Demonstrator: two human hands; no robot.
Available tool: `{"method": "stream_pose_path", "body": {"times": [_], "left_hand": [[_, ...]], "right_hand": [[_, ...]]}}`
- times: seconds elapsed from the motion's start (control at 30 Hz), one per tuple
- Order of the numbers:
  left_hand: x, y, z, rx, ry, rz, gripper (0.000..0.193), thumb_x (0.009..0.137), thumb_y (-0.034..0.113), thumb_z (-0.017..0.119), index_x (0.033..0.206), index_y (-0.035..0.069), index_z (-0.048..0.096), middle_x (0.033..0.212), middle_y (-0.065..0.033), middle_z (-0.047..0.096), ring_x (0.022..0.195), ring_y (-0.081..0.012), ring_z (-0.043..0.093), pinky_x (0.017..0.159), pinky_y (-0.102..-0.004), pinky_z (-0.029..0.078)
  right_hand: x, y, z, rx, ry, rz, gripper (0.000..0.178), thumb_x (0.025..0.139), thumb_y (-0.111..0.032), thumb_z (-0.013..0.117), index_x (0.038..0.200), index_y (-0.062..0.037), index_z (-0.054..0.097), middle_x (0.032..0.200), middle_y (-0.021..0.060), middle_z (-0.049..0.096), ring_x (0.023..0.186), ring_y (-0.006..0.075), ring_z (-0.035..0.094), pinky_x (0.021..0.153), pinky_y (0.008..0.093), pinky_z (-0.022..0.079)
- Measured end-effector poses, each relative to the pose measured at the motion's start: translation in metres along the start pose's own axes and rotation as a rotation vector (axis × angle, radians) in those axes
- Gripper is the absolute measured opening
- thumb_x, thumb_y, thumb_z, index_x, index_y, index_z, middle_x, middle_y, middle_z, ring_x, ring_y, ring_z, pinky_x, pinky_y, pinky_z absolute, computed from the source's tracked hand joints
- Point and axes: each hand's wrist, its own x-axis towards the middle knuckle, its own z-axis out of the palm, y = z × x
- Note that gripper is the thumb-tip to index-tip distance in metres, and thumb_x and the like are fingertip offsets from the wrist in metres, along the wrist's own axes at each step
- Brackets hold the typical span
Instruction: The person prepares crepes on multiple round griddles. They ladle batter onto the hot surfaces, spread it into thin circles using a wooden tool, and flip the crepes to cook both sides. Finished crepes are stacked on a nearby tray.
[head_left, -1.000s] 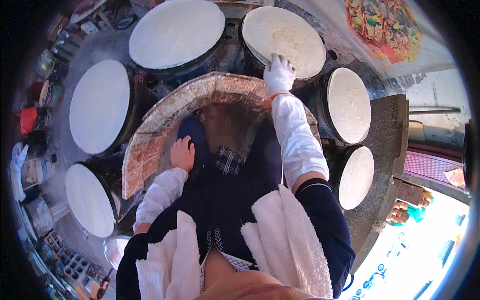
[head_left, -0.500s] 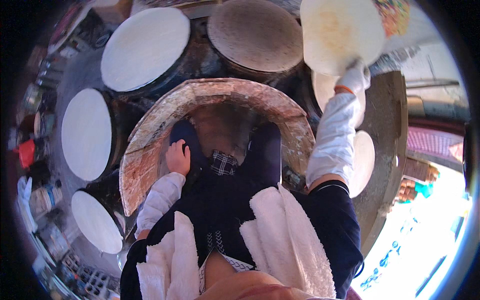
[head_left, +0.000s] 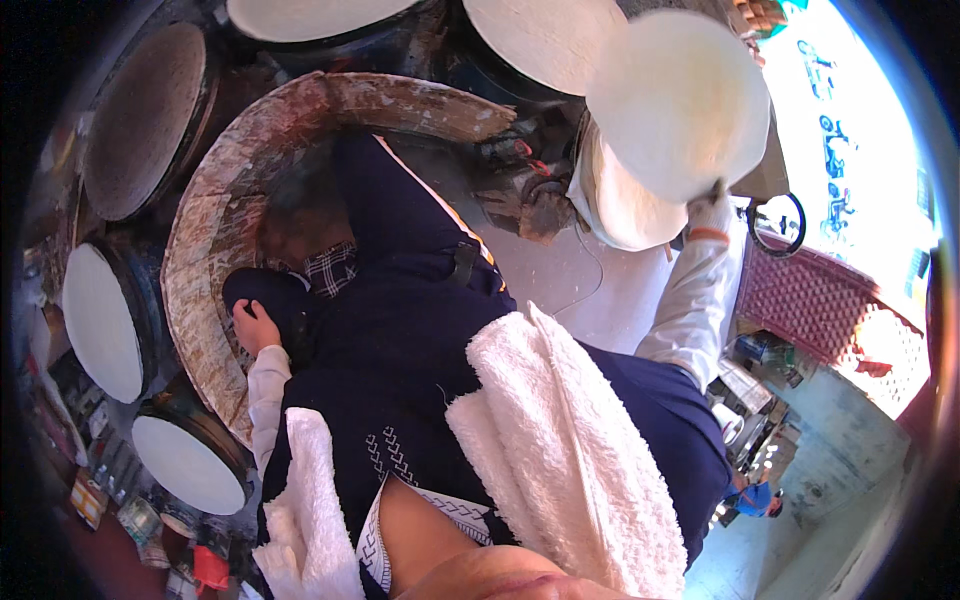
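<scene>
My right hand (head_left: 710, 212), in a white glove and sleeve with an orange band at the wrist, grips the near edge of a large thin round flatbread (head_left: 680, 105). The sheet is pale with a faint yellowish tint and hangs spread out, its edges a little blurred. Below it, partly hidden, is a pile of similar flatbreads (head_left: 640, 212) at the right. My left hand (head_left: 255, 325) rests on my left knee with the fingers loosely spread, holding nothing.
A curved, worn wooden rim (head_left: 205, 200) surrounds my legs. Beyond it stand round griddles: a bare brown griddle (head_left: 145, 120) and several covered with white sheets, such as one front-left griddle (head_left: 190, 465). A black ring-shaped wheel (head_left: 778, 224) stands right of the pile.
My body has turned to the right. The right hand has carried the flatbread away from the griddles to above the pile. My left hand stays on the knee.
</scene>
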Motion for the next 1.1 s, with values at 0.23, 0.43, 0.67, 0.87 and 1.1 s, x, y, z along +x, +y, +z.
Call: {"method": "stream_pose_path", "body": {"times": [0.23,0.43,0.67,0.87,1.1], "left_hand": [[0.014,-0.005,0.008,0.062,-0.129,-0.041,0.028,0.097,0.030,0.060,0.118,0.011,0.061,0.111,-0.0203,0.065,0.104,-0.0402,0.061,0.090,-0.0484,0.049],[0.007,-0.006,0.011,0.104,-0.195,-0.016,0.029,0.099,0.030,0.057,0.121,0.012,0.062,0.118,-0.0185,0.061,0.106,-0.0402,0.059,0.092,-0.0484,0.048],[-0.025,-0.099,0.015,0.056,-0.147,-0.059,0.030,0.095,0.033,0.063,0.114,0.011,0.068,0.109,-0.0204,0.067,0.104,-0.0403,0.062,0.091,-0.0486,0.049],[-0.073,-0.054,-0.019,-0.177,-0.004,-0.435,0.037,0.097,0.034,0.059,0.122,0.007,0.063,0.119,-0.0219,0.066,0.111,-0.0392,0.061,0.096,-0.0476,0.048],[-0.246,-0.014,-0.084,-0.326,0.275,-0.835,0.034,0.098,0.033,0.056,0.109,0.002,0.064,0.098,-0.0203,0.070,0.096,-0.0409,0.065,0.085,-0.0502,0.050]], "right_hand": [[-0.009,0.221,-0.083,0.625,0.471,0.222,0.039,0.104,-0.023,0.046,0.136,-0.0030,0.053,0.132,0.0128,0.061,0.122,0.0299,0.057,0.104,0.0472,0.048],[-0.001,0.267,-0.081,0.535,0.596,0.262,0.039,0.099,-0.008,0.052,0.137,-0.0052,0.051,0.134,0.0177,0.059,0.119,0.0360,0.060,0.101,0.0551,0.051],[-0.016,0.215,-0.009,0.237,0.354,0.285,0.034,0.097,-0.009,0.054,0.129,0.0004,0.057,0.126,0.0151,0.064,0.108,0.0291,0.064,0.094,0.0411,0.054],[-0.201,0.161,0.193,-0.229,-0.207,0.184,0.031,0.096,-0.011,0.057,0.124,0.0017,0.062,0.121,0.0134,0.066,0.104,0.0240,0.064,0.089,0.0354,0.053],[-0.374,0.215,0.447,-0.420,-1.667,-0.339,0.032,0.096,-0.010,0.062,0.125,0.0034,0.063,0.111,0.0084,0.068,0.095,0.0135,0.062,0.081,0.0264,0.051]]}}
